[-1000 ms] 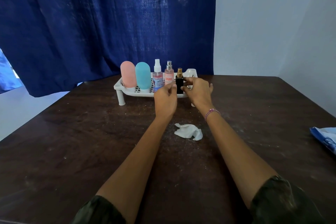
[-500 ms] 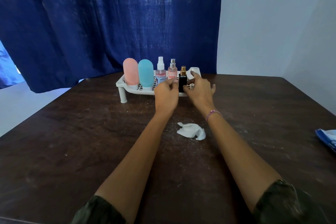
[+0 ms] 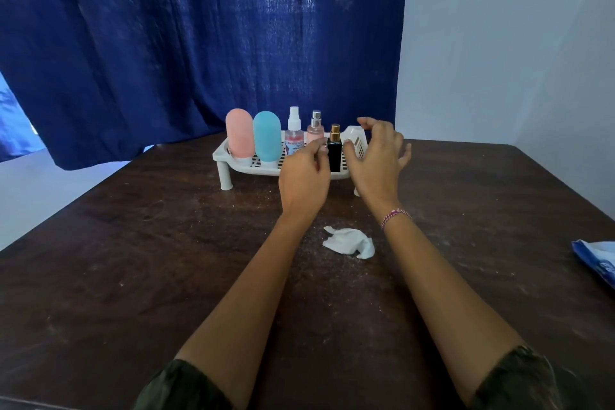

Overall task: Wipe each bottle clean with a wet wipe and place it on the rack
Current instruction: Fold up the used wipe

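Five bottles [image 3: 267, 140] are standing on one rack [image 3: 222, 155] just beyond two hands [image 3: 304, 176]; one wipe [image 3: 349, 241] is lying below the wrists, one packet [image 3: 595, 260] far right of them.

Only one printed label shows any lettering. It is a blue label [image 3: 294, 145] on the clear spray bottle [image 3: 294, 133], the third from the left on the white rack [image 3: 246, 166]. The label carries a few lines of small white print, but the letters are too small and blurred to read, and the left hand [image 3: 304, 176] covers its lower part. At the right edge of the counter [image 3: 133, 260] lies a blue packet [image 3: 595, 258] with a pale printed mark near the edge of the view. This mark is cut off and cannot be read. No word, brand or number can be read with certainty.
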Motion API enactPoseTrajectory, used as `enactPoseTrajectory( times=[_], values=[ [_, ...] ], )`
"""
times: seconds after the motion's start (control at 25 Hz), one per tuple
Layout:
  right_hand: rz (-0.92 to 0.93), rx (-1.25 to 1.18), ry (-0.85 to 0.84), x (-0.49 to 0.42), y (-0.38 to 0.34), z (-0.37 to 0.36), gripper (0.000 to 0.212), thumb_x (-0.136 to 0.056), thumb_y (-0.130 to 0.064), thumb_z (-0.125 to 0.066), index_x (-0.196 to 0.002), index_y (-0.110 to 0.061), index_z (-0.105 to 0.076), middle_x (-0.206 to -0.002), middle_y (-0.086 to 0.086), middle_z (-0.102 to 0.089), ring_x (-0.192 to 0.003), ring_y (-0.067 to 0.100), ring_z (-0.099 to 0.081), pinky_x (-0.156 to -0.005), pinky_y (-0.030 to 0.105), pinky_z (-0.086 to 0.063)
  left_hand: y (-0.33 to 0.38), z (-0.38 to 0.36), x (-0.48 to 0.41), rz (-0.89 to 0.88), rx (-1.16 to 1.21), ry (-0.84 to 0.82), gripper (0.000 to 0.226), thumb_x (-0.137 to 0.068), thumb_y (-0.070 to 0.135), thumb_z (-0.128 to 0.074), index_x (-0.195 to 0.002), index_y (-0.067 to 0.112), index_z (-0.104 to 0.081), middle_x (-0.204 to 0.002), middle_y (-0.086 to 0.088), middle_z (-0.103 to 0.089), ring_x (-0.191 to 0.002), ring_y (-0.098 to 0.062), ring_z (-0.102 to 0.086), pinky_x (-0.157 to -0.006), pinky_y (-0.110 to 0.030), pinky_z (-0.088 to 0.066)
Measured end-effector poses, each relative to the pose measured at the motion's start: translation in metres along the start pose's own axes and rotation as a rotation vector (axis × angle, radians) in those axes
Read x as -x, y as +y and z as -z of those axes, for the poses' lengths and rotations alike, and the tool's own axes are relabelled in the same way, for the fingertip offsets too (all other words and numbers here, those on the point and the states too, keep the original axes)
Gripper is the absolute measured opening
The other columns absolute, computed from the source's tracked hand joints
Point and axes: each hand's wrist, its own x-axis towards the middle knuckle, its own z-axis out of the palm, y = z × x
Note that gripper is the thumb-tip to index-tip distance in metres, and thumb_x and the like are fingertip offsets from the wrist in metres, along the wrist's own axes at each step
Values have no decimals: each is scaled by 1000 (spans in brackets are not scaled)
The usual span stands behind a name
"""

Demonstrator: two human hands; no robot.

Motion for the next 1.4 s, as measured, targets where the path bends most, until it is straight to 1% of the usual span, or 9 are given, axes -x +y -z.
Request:
enactPoseTrajectory(
  times=[0.12,0.28,0.48,0.68,0.88,1.0,1.08,1.24,1.4],
  values=[
    [50,61,-89,9,-11,11,26,-89,-32,-54,-113,-24,-58,-118,-3,-52,-116,17,-41,-100,43,-25,2,4,2,-56,-41,7,31,-98,22,-47,-125,14,-60,-93,-6,-71,-73,-7,-52,-69,-21,-42],
    [59,136,-407,32,-13,35,17,-88,-26,-59,-98,-17,-70,-106,6,-64,-99,22,-55,-82,36,-46,5,10,11,-18,-46,-11,31,-97,21,-47,-125,16,-60,-96,-6,-71,-72,-8,-52,-68,-21,-41],
    [-99,208,-723,63,-17,53,27,-75,-38,-72,-82,-12,-71,-86,6,-67,-81,18,-62,-68,28,-47,16,25,31,33,-16,-67,30,-96,20,-49,-123,17,-61,-95,-5,-71,-74,-7,-54,-68,-20,-41],
    [-130,297,-671,68,-28,74,19,-82,-31,-67,-89,-15,-74,-80,-3,-63,-77,14,-61,-52,13,-38,25,50,53,120,27,-126,29,-95,19,-52,-123,17,-60,-94,-4,-68,-79,-5,-56,-72,-16,-42],
    [-303,-167,-451,78,-34,109,8,-84,-22,-66,-89,-18,-71,-95,-2,-68,-84,8,-58,-75,24,-47,40,68,81,260,277,-348,39,-91,30,-58,-126,12,-57,-115,-3,-65,-100,-7,-58,-84,-17,-43],
    [-407,-331,-328,89,-39,121,7,-85,-22,-64,-90,-18,-67,-96,1,-69,-88,12,-62,-78,31,-53,54,74,99,360,487,-492,39,-90,35,-59,-122,14,-60,-114,-4,-67,-97,-12,-64,-80,-27,-55],
    [-472,-419,-278,96,-41,128,7,-85,-20,-63,-90,-18,-67,-98,1,-68,-90,13,-61,-76,28,-51,63,75,107,380,554,-547,32,-88,33,-63,-113,14,-65,-107,-5,-69,-95,-15,-67,-77,-34,-59],
    [-655,-683,-283,114,-44,139,2,-85,-21,-64,-87,-20,-64,-94,2,-67,-88,16,-63,-78,34,-55,72,75,121,432,626,-482,9,-84,11,-68,-92,13,-71,-94,-9,-71,-87,-18,-69,-75,-30,-58],
    [-744,-992,-353,124,-39,151,8,-88,-11,-59,-95,-13,-63,-97,6,-65,-86,16,-62,-68,25,-56,75,78,128,491,700,-371,19,-88,-1,-57,-87,14,-68,-104,-12,-67,-91,-17,-66,-66,-19,-55]
  ],
)
